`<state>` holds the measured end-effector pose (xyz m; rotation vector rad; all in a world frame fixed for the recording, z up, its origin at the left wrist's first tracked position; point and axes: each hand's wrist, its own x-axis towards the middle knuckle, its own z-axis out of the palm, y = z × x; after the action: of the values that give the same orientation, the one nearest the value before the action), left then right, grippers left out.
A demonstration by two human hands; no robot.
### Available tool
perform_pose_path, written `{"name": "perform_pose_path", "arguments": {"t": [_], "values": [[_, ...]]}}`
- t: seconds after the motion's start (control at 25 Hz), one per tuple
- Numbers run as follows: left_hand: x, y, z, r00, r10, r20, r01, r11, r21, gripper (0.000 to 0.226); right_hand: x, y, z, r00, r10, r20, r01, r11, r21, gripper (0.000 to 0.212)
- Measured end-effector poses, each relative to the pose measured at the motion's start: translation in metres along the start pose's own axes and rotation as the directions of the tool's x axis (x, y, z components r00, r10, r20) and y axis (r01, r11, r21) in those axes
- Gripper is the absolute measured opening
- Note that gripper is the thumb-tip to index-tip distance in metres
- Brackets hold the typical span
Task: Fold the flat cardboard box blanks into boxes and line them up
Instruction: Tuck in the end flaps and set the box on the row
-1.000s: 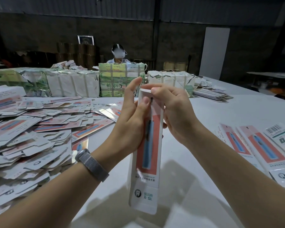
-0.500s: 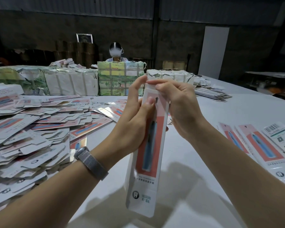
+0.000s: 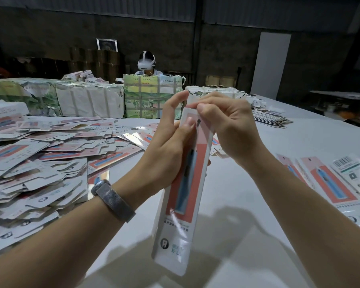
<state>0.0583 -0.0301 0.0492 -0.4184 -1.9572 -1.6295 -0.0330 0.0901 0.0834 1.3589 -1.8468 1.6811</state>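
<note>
Huge messy heap of flat box blanks [image 3: 35,161] sprawled over the left side of the white table [image 3: 258,235], pink-and-blue print faces up on many, white backs on the rest. Behind that, a wall of paper-wrapped bundles [image 3: 87,100] along the far edge, plus one strapped green-and-yellow bundle [image 3: 152,96] dead centre. Another person wearing a white headset [image 3: 146,63] seated past it, mostly hidden by the bundle. Thin stack of flat sheets [image 3: 272,119] back right. Over on the right, a few finished boxes [image 3: 328,181] lying side by side on the table, one showing a barcode. White panel [image 3: 272,63] leaning on the dark back wall.

Nothing between the camera and the work, just both forearms coming in from the bottom corners.

Long narrow box [image 3: 187,183] held up in the air over the table, middle of the view, near-upright and tilted a bit, logo end down, red panel with a blue toothbrush picture facing the camera.

Left hand [image 3: 166,148] wrapped round the box's left edge, thumb lying on the front face, index finger stretched up past the top end. Mesh-band watch [image 3: 112,197] on that wrist. Right hand [image 3: 227,125] curled in over the top end, thumb and forefinger pinching at the top edge. Can't make out the flap itself under the fingers.
</note>
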Motion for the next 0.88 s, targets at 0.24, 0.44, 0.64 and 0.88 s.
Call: {"name": "perform_pose_path", "arguments": {"t": [0.24, 0.44, 0.64, 0.88], "values": [[0.002, 0.000, -0.003, 0.998, 0.033, -0.048, -0.033, 0.999, 0.001, 0.036, -0.004, -0.002, 0.012, 0.995, 0.097, -0.007, -0.094, 0.978, 0.188, 0.024], [0.005, -0.005, 0.000, 0.988, 0.084, -0.131, -0.087, 0.996, -0.018, 0.026, -0.010, -0.007, 0.025, 0.986, 0.096, -0.135, -0.084, 0.992, 0.096, 0.012], [0.007, -0.005, 0.002, 0.980, 0.061, -0.192, -0.058, 0.998, 0.020, 0.007, -0.009, -0.011, 0.027, 0.973, 0.006, -0.229, -0.069, 0.960, -0.271, 0.016], [0.010, 0.007, 0.004, 0.978, -0.187, -0.092, 0.145, 0.928, -0.343, 0.038, -0.006, -0.028, 0.024, 0.983, 0.183, 0.006, -0.157, 0.859, -0.488, 0.079]]}}
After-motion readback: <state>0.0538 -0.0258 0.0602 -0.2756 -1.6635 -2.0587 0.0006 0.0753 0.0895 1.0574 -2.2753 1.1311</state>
